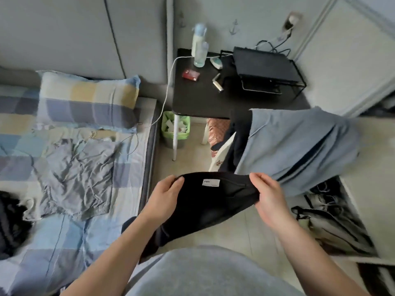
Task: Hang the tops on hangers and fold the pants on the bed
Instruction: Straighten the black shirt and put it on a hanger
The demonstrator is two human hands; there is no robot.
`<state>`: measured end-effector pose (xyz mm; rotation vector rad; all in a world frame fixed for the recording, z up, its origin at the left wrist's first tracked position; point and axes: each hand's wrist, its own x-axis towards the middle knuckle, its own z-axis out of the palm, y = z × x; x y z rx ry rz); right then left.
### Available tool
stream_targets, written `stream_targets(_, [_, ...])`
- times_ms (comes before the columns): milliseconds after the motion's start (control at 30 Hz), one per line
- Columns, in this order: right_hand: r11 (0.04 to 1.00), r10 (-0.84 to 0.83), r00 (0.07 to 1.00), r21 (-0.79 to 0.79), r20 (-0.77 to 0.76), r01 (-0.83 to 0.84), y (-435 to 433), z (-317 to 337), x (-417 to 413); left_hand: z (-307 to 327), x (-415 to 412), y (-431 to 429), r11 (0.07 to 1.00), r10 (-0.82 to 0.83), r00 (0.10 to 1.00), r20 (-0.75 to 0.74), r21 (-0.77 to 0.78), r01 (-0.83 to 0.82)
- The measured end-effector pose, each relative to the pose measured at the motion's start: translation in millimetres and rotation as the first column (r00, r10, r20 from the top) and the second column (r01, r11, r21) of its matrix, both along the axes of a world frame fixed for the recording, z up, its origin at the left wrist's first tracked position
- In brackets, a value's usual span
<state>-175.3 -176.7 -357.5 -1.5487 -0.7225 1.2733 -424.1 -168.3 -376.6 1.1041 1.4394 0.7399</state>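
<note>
I hold a black garment (205,201) with a small white label at its waistband, stretched out in the air beside the bed. My left hand (165,194) pinches its left edge and my right hand (268,193) pinches its right edge. The rest of the cloth hangs down toward my body. A crumpled grey garment (79,178) lies flat on the checked bed sheet (64,242) to my left. A dark piece of clothing (9,223) sits at the bed's left edge. A blue-grey garment (299,150) is draped over something to the right, above dark cloth.
A black bedside table (203,101) holds a bottle (198,48), a red box (190,75) and a black rack (267,69). Under it stands a green-lined bin (175,129). A checked pillow (87,99) lies at the bed head. Bags (333,227) fill a frame at right.
</note>
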Motion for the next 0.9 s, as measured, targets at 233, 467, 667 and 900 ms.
stream_targets(233, [0.965, -0.257, 0.963, 0.076, 0.084, 0.251, -26.1, 41.2, 175.8, 31.9, 176.8, 37.0, 0.957, -0.278, 0.960, 0.044, 0.094, 0.273])
stream_targets(467, [0.846, -0.510, 0.843, 0.272, 0.168, 0.458, -42.1, 105.1, 332.0, 90.0, 366.0, 68.3, 0.856, -0.482, 0.872, 0.081, 0.253, 0.450])
stream_targets(667, [0.728, -0.645, 0.729, 0.474, 0.230, 0.495, -36.9, 190.1, 435.6, 175.7, 499.8, 108.1, 0.707, -0.611, 0.790, 0.042, 0.476, 0.522])
stream_targets(900, [0.546, -0.799, 0.547, 0.682, 0.249, 0.487, -12.1, 298.6, 515.9, 299.9, 623.4, 158.6, 0.507, -0.754, 0.655, 0.038, 0.668, 0.544])
